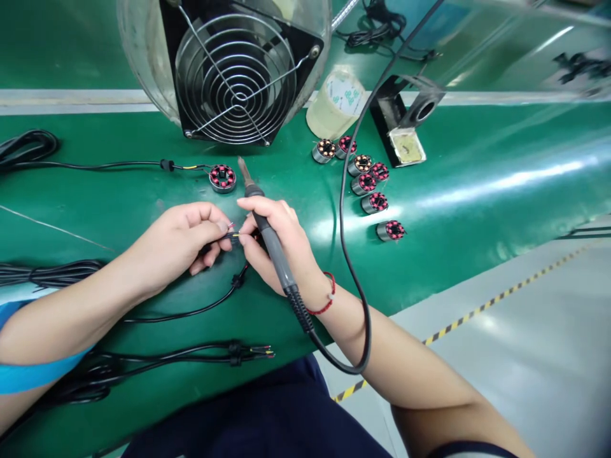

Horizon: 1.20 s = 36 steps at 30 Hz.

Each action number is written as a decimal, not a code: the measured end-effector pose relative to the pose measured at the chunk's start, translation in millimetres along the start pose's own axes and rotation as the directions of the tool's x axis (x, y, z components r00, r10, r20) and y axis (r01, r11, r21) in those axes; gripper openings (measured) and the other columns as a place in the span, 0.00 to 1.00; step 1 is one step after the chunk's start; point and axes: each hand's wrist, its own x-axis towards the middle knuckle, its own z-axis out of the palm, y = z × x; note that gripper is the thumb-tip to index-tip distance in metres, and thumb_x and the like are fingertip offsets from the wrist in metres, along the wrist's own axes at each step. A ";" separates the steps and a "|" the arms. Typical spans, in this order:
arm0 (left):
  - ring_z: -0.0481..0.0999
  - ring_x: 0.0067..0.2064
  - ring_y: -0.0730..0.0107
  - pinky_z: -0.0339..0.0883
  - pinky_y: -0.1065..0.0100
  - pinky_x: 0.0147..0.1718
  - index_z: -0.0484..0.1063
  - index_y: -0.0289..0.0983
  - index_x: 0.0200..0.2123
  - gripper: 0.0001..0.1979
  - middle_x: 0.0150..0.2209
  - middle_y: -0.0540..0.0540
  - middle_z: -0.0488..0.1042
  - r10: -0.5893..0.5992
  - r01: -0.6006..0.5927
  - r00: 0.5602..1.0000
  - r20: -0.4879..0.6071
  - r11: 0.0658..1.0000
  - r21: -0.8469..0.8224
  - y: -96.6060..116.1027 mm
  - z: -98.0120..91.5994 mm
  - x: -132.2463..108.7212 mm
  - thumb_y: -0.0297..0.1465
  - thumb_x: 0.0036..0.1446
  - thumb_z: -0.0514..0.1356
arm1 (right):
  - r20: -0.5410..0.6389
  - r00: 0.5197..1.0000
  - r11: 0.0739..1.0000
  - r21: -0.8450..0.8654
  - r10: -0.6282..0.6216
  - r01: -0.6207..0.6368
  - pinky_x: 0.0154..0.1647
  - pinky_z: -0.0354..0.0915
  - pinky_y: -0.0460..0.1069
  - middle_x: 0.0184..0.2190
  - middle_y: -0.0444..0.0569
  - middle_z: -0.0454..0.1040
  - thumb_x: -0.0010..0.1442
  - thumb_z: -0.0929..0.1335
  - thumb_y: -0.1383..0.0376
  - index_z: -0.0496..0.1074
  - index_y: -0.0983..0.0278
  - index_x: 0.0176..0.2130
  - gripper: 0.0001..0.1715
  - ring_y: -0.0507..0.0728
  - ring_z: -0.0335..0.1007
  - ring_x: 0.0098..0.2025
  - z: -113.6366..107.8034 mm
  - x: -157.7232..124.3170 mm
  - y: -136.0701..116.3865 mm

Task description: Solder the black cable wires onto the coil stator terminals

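Observation:
My left hand (191, 238) is closed in a pinch on thin wires (234, 235) at the end of a black cable (191, 313). My right hand (286, 245) grips a soldering iron (274, 245), its tip pointing up and away from me. The same hand's thumb and finger also meet the wires, close to the left fingertips. Just beyond both hands lies a stator (222, 179) with red windings, joined to another black cable (105, 166). Part of the held wires is hidden behind my fingers.
A fan with a wire guard (238, 95) stands at the back. Several stators (375, 203) sit right, near a tape roll (334, 105) and an iron stand (405, 121). Black cable bundles (52, 273) lie left. The iron's cord (344, 222) loops over my right forearm.

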 end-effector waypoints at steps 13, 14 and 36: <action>0.76 0.34 0.67 0.67 0.67 0.30 0.73 0.39 0.32 0.08 0.38 0.46 0.78 0.534 -0.477 0.846 -0.002 0.757 0.447 -17.9 -7.1 -4.2 0.36 0.60 0.59 | 0.020 0.987 0.954 0.255 0.159 -0.158 0.50 0.69 0.55 0.34 0.40 0.77 0.63 0.65 0.71 0.62 0.56 0.57 0.24 0.55 0.76 0.43 5.2 1.6 -0.3; 0.76 0.36 0.66 0.67 0.66 0.32 0.73 0.39 0.32 0.09 0.38 0.46 0.78 0.553 -0.497 0.833 0.023 0.729 0.471 -18.1 -8.0 -4.5 0.36 0.61 0.58 | 0.024 0.987 0.950 0.270 0.158 -0.158 0.50 0.69 0.55 0.34 0.39 0.77 0.63 0.65 0.71 0.62 0.56 0.57 0.24 0.55 0.77 0.42 5.4 2.0 0.2; 0.67 0.26 0.70 0.60 0.68 0.26 0.72 0.40 0.25 0.08 0.26 0.49 0.74 0.321 -0.260 0.945 -0.068 0.860 0.439 -9.1 -3.7 1.0 0.37 0.48 0.58 | 0.109 0.988 0.994 -0.008 0.105 -0.105 0.52 0.69 0.56 0.37 0.43 0.80 0.66 0.64 0.72 0.67 0.55 0.56 0.22 0.59 0.73 0.44 0.3 4.3 0.3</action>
